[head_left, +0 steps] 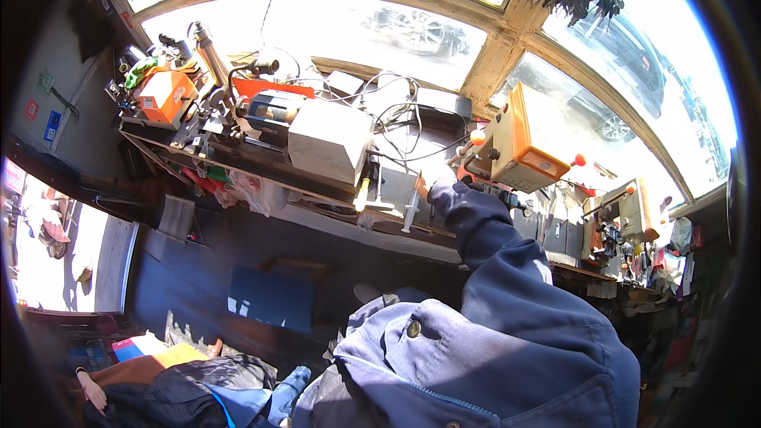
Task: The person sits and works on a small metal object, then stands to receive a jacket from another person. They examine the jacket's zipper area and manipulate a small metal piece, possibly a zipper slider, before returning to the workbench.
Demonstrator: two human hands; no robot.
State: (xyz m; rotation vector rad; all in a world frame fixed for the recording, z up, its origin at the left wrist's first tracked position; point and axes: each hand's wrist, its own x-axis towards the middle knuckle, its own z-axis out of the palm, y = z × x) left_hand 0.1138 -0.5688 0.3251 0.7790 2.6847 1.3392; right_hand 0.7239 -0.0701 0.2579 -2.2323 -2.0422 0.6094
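Note:
My right hand (pixel 425 188) reaches over the workbench (pixel 388 226) at the end of a dark blue sleeve. Its fingers are closed at the upper part of a slim, pale syringe (pixel 411 212), whose flanged end points down toward the bench's near edge. The cuff hides most of this hand. Just right of it stands a beige and orange machine (pixel 527 143) with orange ball knobs and a metal clamp. A yellow-handled tool (pixel 362 194) lies to its left. My left hand is out of the picture.
A motor (pixel 273 113) with a pale box-shaped housing (pixel 329 143) and loose black cables (pixel 404 123) occupy the bench. An orange box (pixel 165 97) is farther left, a second machine (pixel 638 210) at right. Windows line the back. Another person's hand (pixel 93 393) rests at lower left.

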